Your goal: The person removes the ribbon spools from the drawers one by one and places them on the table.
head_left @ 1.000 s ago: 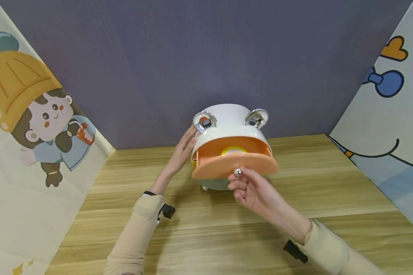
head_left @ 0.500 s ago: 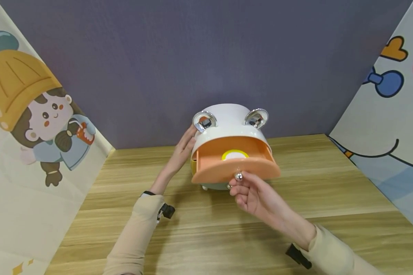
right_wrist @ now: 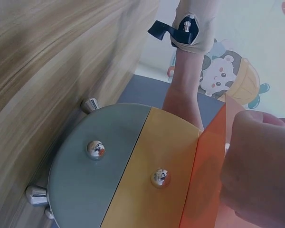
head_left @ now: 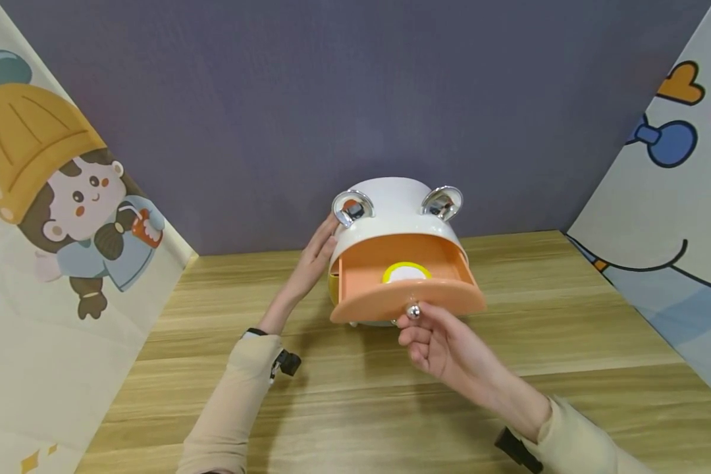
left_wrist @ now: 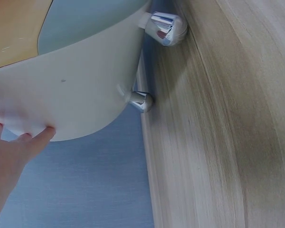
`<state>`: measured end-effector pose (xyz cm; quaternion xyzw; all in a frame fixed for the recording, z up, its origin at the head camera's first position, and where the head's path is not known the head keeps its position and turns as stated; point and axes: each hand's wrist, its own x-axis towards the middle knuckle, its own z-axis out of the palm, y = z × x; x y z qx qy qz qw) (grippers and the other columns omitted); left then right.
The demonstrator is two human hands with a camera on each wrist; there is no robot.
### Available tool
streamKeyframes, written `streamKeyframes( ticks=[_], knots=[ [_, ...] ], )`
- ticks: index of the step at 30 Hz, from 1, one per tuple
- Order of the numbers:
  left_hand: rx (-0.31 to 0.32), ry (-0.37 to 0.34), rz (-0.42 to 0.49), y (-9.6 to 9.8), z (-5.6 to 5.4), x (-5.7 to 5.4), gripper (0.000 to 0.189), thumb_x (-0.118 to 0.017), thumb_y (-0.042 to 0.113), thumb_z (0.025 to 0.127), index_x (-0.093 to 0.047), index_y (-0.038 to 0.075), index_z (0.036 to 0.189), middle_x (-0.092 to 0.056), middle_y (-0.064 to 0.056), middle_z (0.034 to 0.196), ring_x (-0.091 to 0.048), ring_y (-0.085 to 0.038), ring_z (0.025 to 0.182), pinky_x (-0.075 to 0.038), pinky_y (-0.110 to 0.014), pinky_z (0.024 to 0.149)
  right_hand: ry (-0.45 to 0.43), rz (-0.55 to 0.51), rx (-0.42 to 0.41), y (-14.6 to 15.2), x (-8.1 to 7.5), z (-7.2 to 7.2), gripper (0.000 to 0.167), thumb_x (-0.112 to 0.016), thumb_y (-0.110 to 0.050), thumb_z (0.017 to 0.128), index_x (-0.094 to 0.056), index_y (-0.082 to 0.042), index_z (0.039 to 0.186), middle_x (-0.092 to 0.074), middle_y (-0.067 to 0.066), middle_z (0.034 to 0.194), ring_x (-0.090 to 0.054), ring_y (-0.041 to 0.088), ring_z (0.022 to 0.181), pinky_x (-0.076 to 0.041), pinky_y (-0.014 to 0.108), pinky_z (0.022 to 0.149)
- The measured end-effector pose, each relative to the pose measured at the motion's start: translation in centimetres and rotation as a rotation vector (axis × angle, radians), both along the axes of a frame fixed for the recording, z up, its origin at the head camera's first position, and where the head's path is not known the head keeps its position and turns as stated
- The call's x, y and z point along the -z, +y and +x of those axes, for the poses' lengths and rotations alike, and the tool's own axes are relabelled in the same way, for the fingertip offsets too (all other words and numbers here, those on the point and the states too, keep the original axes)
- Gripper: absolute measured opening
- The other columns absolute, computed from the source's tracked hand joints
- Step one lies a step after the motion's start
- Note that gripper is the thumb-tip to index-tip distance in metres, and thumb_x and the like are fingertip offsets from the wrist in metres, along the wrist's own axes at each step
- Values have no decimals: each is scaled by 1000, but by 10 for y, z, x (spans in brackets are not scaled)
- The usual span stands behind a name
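One glossy white, round-bodied drawer cabinet (head_left: 394, 194) with two mirror-bright silver discs (head_left: 353, 209) on top, standing on stubby silver feet (left_wrist: 166, 28) upon a pale wood-grain tabletop (head_left: 332, 408). One peach-orange, plastic-looking top drawer (head_left: 373, 306), drawn well out of the cabinet; below it, one mustard-yellow drawer front (right_wrist: 156, 154) and one grey-green drawer front (right_wrist: 85, 175), both flush. One white, yellow-rimmed rounded item (head_left: 407, 272) lying inside the top drawer, its near part hidden by the drawer's front. One left hand (head_left: 311, 263), fingers fairly straight against the cabinet's left side, gripping nothing. One right hand (head_left: 444, 342), thumb and forefinger pinching the round silver knob (head_left: 413, 311) of the top drawer. Hazards, by judgement: the top drawer, if pulled past its support, may dip at the front or slip free, spilling the item; whether an inner stop exists cannot be seen. A pull stronger than the left hand's steadying may slide the cabinet forward or rock it toward the person. A skewed pull from the single knob may jam the drawer's sides; a smooth metal ball may also slip from the fingertips, the jolt shifting the item
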<state>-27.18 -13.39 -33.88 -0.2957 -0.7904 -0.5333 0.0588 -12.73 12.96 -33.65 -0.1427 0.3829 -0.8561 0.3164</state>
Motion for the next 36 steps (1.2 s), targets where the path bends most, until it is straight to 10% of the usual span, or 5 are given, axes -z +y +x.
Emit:
streamKeyframes(
  ticks=[12,19,26,36],
  knots=[
    [-8,20,13,-4,-29,33,52,-32,37,109,-25,24,159,-10,6,169,-7,-18,157,-10,-50,127,-27,-32,-27,3,2,8,38,-27,-29,111,-61,-13,107,-71,-4,101,-67,4,87,-54,14,73],
    [-21,-5,0,-2,-28,28,51,-31,17,109,-24,17,159,-8,0,169,-5,-20,157,-9,-48,128,-22,-77,-55,5,4,12,39,-25,-26,111,-61,-12,107,-72,-4,104,-68,4,89,-54,15,74],
    [-5,-27,6,1,-5,5,51,-32,21,109,-24,7,158,-9,-11,169,-6,-29,157,-10,-50,127,-37,-50,-64,6,4,17,37,-26,-27,111,-60,-13,108,-71,-4,103,-67,4,89,-54,14,75],
    [6,-41,14,0,-4,6,51,-31,13,108,-23,8,158,-7,-10,169,-5,-28,157,-9,-51,127,-20,-41,-75,6,6,20,39,-24,-28,111,-60,-12,111,-71,-4,105,-66,3,90,-53,14,76]
  ],
)
